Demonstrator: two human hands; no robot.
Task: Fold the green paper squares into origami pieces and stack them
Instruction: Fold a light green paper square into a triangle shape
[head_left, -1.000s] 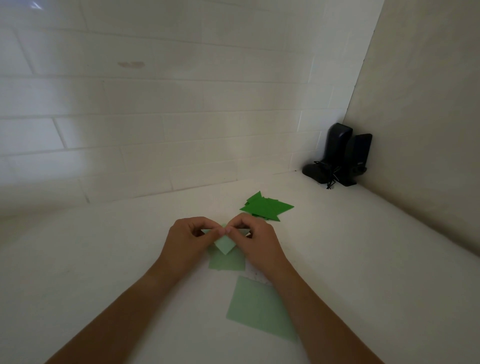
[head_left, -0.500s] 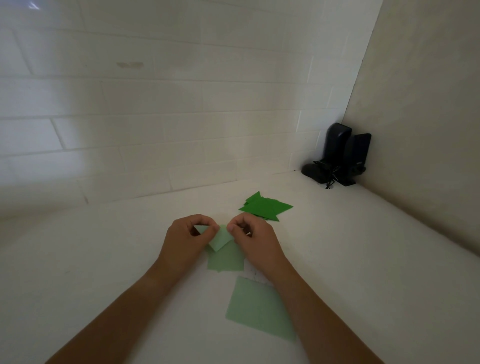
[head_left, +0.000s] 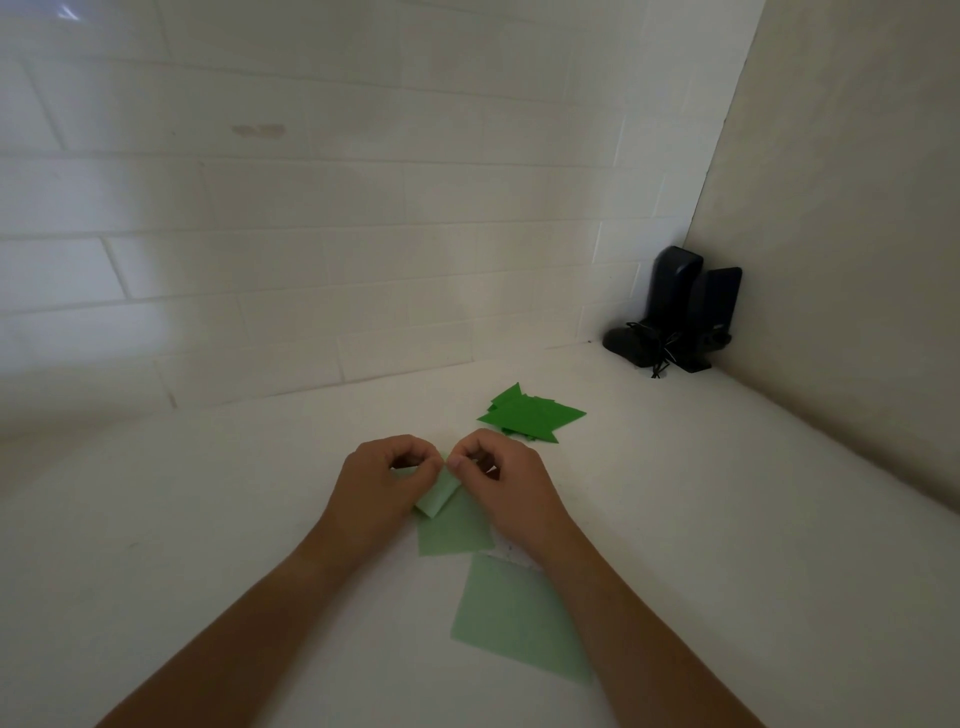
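Note:
A small pale green folded paper piece (head_left: 439, 499) is held just above the white table, pinched between my left hand (head_left: 382, 480) and my right hand (head_left: 506, 480), whose fingertips almost meet over its top edge. Under it lies a flat pale green square (head_left: 457, 535). A larger pale green square (head_left: 511, 618) lies nearer to me, partly under my right forearm. Beyond my hands, a pile of dark green folded triangular pieces (head_left: 530, 415) rests on the table.
The white table (head_left: 208, 519) meets a white brick wall at the back and a beige wall on the right. Two black upright devices with a cable (head_left: 675, 317) stand in the far right corner.
The folded piece has turned from point-down to tilted left, and my fingertips have shifted along its top edge. The squares and the pile have not moved.

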